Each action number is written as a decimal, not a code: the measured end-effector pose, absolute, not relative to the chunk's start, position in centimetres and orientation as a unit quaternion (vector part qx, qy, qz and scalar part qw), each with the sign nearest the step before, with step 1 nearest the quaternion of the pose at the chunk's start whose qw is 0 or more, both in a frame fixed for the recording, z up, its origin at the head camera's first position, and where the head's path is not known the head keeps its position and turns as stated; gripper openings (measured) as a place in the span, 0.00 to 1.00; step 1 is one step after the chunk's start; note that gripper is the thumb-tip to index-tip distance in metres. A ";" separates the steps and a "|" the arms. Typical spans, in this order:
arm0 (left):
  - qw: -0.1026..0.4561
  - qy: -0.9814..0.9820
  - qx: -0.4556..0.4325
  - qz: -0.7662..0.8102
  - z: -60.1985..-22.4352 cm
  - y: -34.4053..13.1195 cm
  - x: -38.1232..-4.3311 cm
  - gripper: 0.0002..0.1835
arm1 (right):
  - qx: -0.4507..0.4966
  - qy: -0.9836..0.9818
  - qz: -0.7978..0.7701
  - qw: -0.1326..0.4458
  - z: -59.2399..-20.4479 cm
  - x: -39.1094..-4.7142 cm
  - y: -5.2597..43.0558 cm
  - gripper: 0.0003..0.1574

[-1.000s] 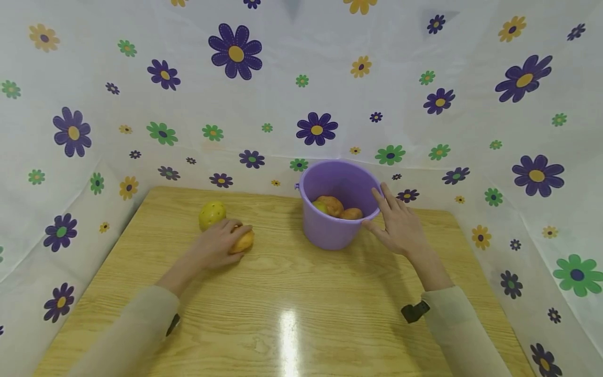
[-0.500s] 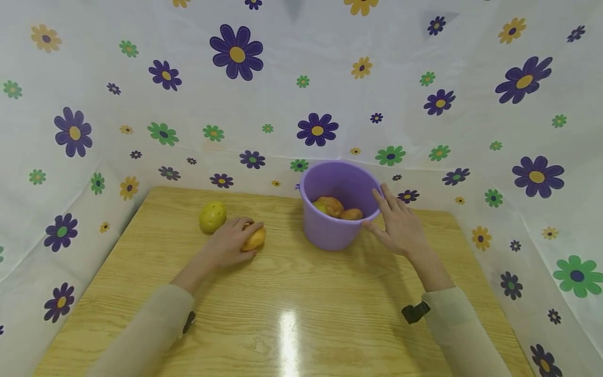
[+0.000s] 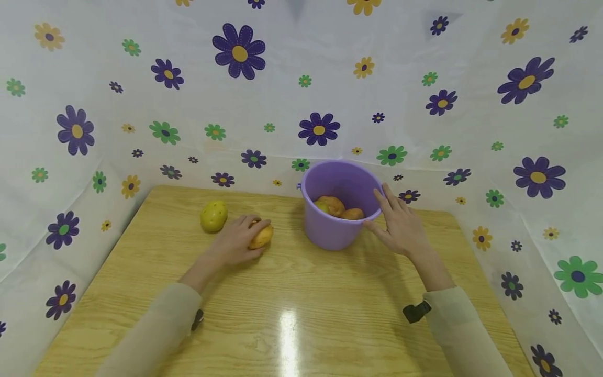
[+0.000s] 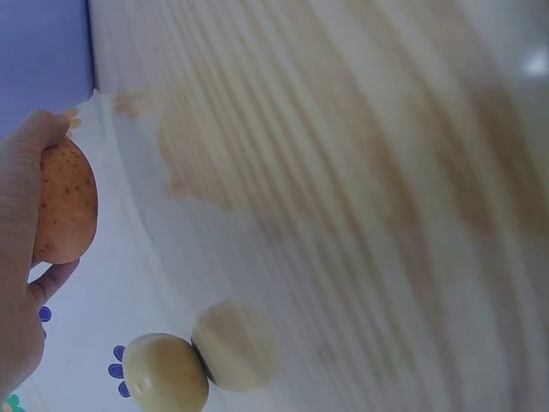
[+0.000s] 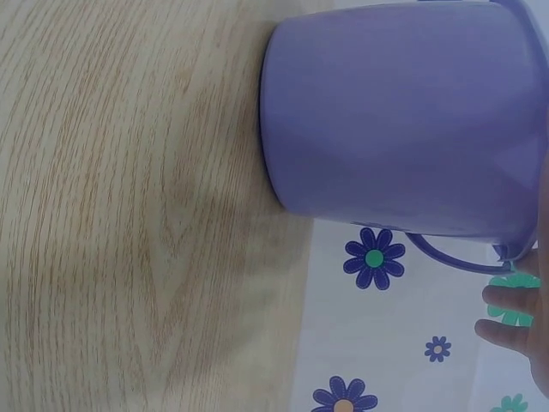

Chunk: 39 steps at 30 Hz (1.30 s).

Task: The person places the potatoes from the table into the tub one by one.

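My left hand (image 3: pixel 237 242) grips a rounded orange-yellow fruit (image 3: pixel 263 237), fingers over its top and thumb on the near side. In the left wrist view that fruit (image 4: pixel 69 202) has brown specks. A dark-spotted yellow-green fruit (image 3: pixel 214 215) sits on the table, left of and behind this hand. The purple bucket (image 3: pixel 332 233) stands upright to the right of the held fruit, with several reddish-orange, brown and greenish fruits (image 3: pixel 332 206) inside. My right hand (image 3: pixel 400 226) rests at the bucket's right rim, fingers spread and fairly straight. The right wrist view shows its fingertips (image 5: pixel 506 300) beside the bucket's handle.
The wood-grain table (image 3: pixel 264 298) carries a bright light reflection near its front. A white flower-print cloth (image 3: pixel 273 104) rises behind it and along both sides. The bucket stands near the table's back edge.
My left hand has moved right with the orange-yellow fruit, away from the yellow-green one and closer to the bucket. The right hand and bucket stay in place.
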State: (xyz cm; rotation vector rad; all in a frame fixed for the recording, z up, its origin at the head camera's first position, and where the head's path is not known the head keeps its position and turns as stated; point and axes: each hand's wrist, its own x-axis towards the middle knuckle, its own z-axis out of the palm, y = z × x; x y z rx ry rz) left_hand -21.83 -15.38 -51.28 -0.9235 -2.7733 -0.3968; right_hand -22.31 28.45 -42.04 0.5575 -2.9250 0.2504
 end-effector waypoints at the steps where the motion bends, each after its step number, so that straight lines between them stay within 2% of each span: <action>1: 0.097 -0.936 -0.310 -0.136 -51.3 -15.3 -21.9 0.38 | 0.186 -0.976 0.083 0.077 -42.1 -22.3 28.5 0.56; 11: 0.141 -0.926 -0.320 -0.145 -50.8 -14.1 -22.2 0.38 | 0.187 -0.976 0.082 0.077 -42.1 -22.3 28.4 0.57; 39: 0.181 -0.913 -0.318 -0.181 -47.6 -11.4 -22.3 0.39 | 0.190 -0.976 0.076 0.070 -41.8 -22.3 28.6 0.57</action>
